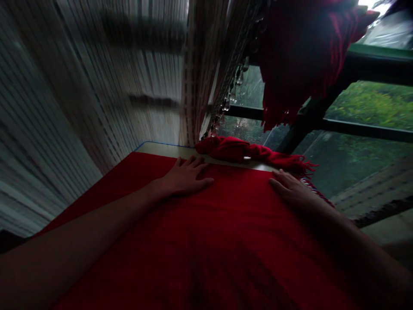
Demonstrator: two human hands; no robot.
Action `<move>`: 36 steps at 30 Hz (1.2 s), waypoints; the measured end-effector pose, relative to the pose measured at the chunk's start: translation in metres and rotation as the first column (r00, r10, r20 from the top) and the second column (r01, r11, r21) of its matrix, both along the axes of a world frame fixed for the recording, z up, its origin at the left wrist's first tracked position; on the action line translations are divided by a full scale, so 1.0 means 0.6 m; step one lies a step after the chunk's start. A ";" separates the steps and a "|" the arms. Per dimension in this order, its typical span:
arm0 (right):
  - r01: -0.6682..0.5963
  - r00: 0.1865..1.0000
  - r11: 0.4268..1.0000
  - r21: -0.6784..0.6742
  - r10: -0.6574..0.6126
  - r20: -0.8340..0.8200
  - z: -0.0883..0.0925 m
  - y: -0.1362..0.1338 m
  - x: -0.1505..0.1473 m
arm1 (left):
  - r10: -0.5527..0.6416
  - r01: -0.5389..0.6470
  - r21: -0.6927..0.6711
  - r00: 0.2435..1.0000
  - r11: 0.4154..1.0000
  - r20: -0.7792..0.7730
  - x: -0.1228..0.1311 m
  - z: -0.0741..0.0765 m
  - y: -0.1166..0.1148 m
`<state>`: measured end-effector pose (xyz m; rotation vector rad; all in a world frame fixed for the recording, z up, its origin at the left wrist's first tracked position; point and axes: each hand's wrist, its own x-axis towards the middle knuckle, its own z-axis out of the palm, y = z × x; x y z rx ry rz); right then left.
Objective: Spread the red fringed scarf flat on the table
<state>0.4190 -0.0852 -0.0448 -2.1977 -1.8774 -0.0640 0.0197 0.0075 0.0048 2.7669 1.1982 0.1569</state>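
A red cloth (226, 232) is spread over a pale table (167, 150) in front of me. My left hand (185, 176) lies flat on the cloth near its far edge, fingers stretched out. Near the cloth's right far corner my right hand (290, 187) rests palm down, fingers extended, close to the fringe. Neither hand holds anything. A bunched red fringed scarf (245, 151) lies along the table's far edge, just beyond both hands.
A striped pale curtain (97, 86) hangs at the left and centre, with a beaded trim (230, 92). More red fabric (300, 56) hangs at the upper right. Behind it, a dark-framed window (364, 125) shows greenery.
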 end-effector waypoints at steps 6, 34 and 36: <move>0.022 1.000 0.999 -0.040 -0.022 -0.002 0.002 -0.001 -0.003 | -0.007 0.007 0.003 1.000 1.000 0.014 -0.001 -0.001 0.001; -0.184 0.983 0.979 -0.092 0.184 -0.014 0.022 -0.019 -0.117 | -0.104 0.111 -0.044 0.986 0.993 0.133 0.118 -0.009 -0.069; -0.160 0.987 0.982 -0.098 0.161 0.002 0.021 -0.018 -0.106 | -0.107 0.114 -0.045 0.985 0.992 0.133 0.117 -0.012 -0.067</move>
